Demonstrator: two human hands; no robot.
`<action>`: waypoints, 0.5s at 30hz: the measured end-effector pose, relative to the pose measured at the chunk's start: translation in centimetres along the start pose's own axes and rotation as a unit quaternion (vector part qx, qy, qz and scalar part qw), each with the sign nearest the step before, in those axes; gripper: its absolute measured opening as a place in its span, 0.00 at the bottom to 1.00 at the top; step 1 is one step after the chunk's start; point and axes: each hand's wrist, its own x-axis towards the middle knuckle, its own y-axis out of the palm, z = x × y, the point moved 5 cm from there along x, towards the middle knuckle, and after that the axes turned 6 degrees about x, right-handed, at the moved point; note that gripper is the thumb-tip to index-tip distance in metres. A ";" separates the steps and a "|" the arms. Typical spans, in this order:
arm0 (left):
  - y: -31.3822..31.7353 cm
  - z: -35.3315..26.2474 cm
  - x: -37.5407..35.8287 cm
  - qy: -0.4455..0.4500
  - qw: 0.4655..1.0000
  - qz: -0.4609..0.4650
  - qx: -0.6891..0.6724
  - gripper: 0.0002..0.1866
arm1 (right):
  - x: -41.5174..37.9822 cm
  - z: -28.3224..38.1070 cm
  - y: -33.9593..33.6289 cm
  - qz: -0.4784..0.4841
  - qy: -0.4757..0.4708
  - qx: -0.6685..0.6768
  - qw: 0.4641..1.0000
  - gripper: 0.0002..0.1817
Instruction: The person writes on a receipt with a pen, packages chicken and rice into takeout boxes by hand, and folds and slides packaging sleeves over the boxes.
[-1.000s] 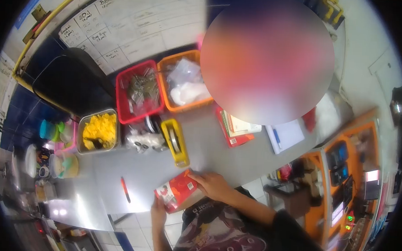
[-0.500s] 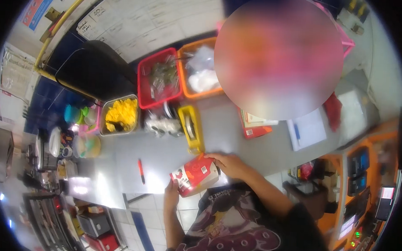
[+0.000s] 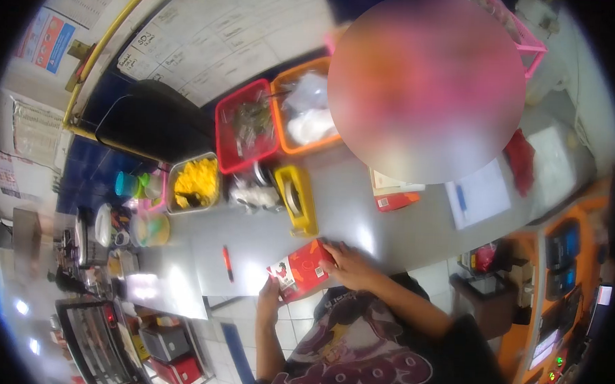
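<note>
A red and white printed cardboard box (image 3: 305, 271) is held between my hands near the front edge of the grey table. My left hand (image 3: 269, 297) grips its lower left corner, with the fingers partly hidden. At the right end of the box, my right hand (image 3: 349, 265) has its fingers bent over the edge. Just beyond the box stands a yellow tape dispenser (image 3: 297, 204) with a roll in it. A red marker (image 3: 228, 263) lies on the table to the left.
Toward the back sit a red basket (image 3: 218, 136) of plastic packets and an orange basket (image 3: 276, 115) of clear bags. A metal tray (image 3: 172, 203) holds yellow pieces. Red printed cartons (image 3: 395, 200) and a notepad with a blue pen (image 3: 491, 200) lie to the right.
The box has turned so its red printed face shows more, and its tan side is no longer visible. My right hand has shifted along its end. The whole view has tilted slightly.
</note>
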 end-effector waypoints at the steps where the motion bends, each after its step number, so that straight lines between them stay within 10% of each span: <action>1: 0.3 -0.1 -0.1 0.008 1.000 0.027 -0.008 0.23 | 0.1 0.1 0.4 -0.019 0.039 -0.073 0.996 0.36; 9: 5.8 -0.1 -1.7 -0.091 0.992 0.078 -0.046 0.25 | 2.1 -3.8 -2.9 -0.097 0.035 -0.160 0.982 0.28; 13: 10.2 0.2 -1.5 -0.189 0.960 0.157 -0.135 0.29 | 3.1 -3.7 -7.3 -0.132 0.062 0.034 0.989 0.29; 15: 13.2 -1.3 -1.3 -0.178 0.954 0.159 -0.180 0.30 | 1.4 -3.7 -10.4 -0.326 -0.073 0.058 0.941 0.29</action>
